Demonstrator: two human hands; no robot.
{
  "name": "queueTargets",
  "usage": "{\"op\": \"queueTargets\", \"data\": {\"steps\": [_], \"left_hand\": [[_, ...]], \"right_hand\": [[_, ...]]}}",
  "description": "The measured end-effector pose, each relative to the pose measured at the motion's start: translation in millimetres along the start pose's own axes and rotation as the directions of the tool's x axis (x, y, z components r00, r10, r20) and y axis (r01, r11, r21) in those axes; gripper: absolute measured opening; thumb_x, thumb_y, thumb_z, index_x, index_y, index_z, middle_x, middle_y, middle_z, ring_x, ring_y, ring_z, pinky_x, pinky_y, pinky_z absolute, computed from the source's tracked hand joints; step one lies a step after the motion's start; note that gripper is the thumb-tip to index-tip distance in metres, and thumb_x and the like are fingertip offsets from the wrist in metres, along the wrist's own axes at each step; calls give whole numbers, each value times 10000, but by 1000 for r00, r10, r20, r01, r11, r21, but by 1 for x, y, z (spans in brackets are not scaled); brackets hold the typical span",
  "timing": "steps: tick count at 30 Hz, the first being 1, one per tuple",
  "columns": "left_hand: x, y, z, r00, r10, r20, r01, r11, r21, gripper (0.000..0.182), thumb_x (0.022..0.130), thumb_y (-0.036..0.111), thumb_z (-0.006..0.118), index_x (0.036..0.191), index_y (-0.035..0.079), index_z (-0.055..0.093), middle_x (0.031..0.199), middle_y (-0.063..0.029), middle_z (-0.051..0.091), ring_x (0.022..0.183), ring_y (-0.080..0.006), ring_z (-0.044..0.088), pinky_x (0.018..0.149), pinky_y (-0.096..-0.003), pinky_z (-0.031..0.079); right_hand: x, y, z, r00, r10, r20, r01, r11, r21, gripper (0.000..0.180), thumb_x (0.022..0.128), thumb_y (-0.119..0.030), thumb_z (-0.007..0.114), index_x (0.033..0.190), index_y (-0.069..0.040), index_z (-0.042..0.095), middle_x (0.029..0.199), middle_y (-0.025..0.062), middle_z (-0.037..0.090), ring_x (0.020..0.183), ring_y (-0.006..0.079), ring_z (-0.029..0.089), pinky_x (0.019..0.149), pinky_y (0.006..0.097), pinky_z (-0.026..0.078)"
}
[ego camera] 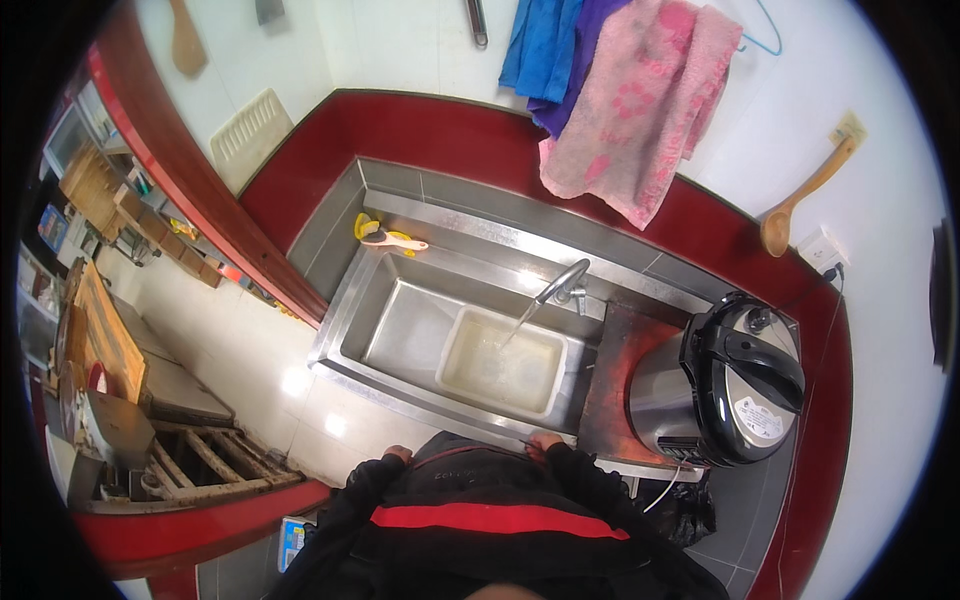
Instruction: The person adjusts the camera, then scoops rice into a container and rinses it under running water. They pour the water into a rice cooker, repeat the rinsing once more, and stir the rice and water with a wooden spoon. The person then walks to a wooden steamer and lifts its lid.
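Observation:
Water runs from the curved metal faucet (562, 282) into a white plastic basin (450, 358) in the right half of the stainless steel sink (409, 307). The basin holds water. My right hand (544, 445) is at the sink's front edge, near a thin dark strip or cord; whether its fingers grip this is unclear. My left hand (400, 453) is beside my waist at the left, partly covered by the dark sleeve, its fingers too small to read. A brush with a pale handle (397, 240) lies with a yellow item (365, 225) on the sink's back left ledge.
An electric pressure cooker (712, 390) stands right of the sink on a stained board (607, 375). Pink (637, 105) and blue cloths (540, 49) hang above. A wooden ladle (780, 221) hangs at right. A red-edged partition (217, 202) rises at left; a black bag (686, 514) sits below the cooker.

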State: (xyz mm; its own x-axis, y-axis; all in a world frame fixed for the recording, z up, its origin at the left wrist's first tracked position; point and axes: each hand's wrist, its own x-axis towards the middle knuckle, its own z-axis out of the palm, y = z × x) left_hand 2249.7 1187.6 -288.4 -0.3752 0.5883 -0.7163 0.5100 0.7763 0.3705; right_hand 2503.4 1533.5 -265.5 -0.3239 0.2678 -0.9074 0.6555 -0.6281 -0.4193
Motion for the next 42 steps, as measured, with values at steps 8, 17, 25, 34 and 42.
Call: {"op": "queueTargets", "data": {"steps": [8, 17, 25, 34, 42], "left_hand": [[1, -5, 20, 980, -199, -4, 193, 954, -229, 252, 773, 269, 518, 909, 113, 661, 960, -110, 629, 937, -258, 584, 826, -344, 459], [-12, -8, 40, 998, 38, -57, -33, 995, 90, 258, 758, 288, 538, 925, 124, 646, 989, -120, 617, 959, -289, 568, 832, -365, 458], [-12, 10, 49, 940, -335, 57, 303, 749, -589, 219, 779, 223, 549, 875, 40, 622, 784, -136, 630, 685, -234, 610, 633, -327, 496], [-31, 42, 49, 893, -440, 95, 274, 364, -890, 207, 767, 173, 526, 738, -8, 622, 617, -82, 605, 545, -173, 575, 514, -288, 463], [-45, 45, 44, 964, -232, -130, 73, 700, -710, 243, 790, 206, 521, 841, -13, 613, 672, -102, 619, 567, -186, 586, 541, -298, 475]], "right_hand": [[0, -3, 7, 998, 1, -55, -6, 996, -89, 181, 757, -236, 600, 721, -59, 612, 655, 59, 616, 543, 165, 572, 458, 306, 439], [-18, -54, 11, 999, 9, 45, -12, 998, 57, 134, 813, -220, 576, 870, -99, 561, 719, 56, 610, 587, 172, 591, 500, 331, 491], [9, -68, -2, 998, 38, -45, -38, 999, -1, 113, 809, -195, 565, 850, -91, 547, 720, 64, 608, 589, 182, 589, 509, 335, 495], [58, -121, -20, 989, -121, -84, 129, 987, 94, 102, 806, -184, 554, 805, -85, 530, 678, 61, 578, 554, 190, 574, 487, 332, 484], [80, -164, -38, 966, -124, -226, 193, 928, 318, 100, 803, -133, 513, 738, -58, 520, 603, 92, 542, 443, 192, 522, 349, 298, 419]]}}
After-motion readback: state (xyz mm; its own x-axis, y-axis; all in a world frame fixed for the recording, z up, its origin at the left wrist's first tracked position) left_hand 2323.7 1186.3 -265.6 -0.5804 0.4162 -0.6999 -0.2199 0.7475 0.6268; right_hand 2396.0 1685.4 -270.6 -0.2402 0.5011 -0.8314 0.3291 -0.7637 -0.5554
